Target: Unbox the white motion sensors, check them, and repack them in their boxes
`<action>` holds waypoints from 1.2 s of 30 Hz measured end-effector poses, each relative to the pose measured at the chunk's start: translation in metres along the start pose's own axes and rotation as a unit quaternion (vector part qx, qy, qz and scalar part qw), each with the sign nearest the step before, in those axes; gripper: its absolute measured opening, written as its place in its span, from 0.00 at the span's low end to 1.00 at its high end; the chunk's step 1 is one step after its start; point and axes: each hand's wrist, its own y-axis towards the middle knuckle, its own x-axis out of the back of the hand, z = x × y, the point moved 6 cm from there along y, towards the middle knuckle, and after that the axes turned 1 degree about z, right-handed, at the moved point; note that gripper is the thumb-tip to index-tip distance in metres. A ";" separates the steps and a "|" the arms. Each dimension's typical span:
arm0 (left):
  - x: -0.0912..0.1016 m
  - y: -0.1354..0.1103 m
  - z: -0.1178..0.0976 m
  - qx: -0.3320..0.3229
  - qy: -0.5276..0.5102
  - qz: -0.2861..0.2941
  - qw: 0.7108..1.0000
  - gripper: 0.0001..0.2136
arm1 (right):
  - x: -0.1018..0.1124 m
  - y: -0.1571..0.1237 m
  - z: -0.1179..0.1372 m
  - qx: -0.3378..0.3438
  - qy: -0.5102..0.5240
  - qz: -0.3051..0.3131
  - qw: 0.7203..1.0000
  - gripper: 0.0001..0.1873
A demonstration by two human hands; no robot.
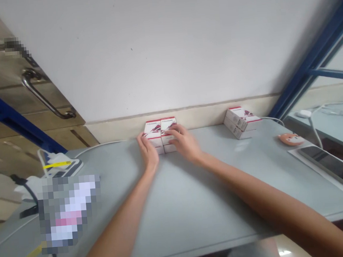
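Two small white-and-red cardboard boxes stand side by side at the back of the grey table, near the wall: a left box (152, 126) and a right box (167, 122). Lines across their front sides suggest stacked layers. My left hand (148, 151) is cupped against the left box's outer side, its fingers along the edge. Curled fingers of my right hand (186, 143) rest on the top and right side of the right box. Between them the hands hold the boxes together. My left thumb is hard to make out.
More matching boxes (239, 122) sit by the wall to the right. Beyond them lie an orange animal-faced object (291, 139) and a dark-screened phone or tablet (334, 165). On the left are a white power strip (64, 164), cables and a blurred-out device (74, 211). Blue frame posts (310, 50) flank the table.
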 end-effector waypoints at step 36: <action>-0.046 -0.109 -0.091 -0.126 -0.125 0.347 0.921 0.34 | 0.112 -0.090 -0.033 -0.154 0.347 0.101 0.920 0.24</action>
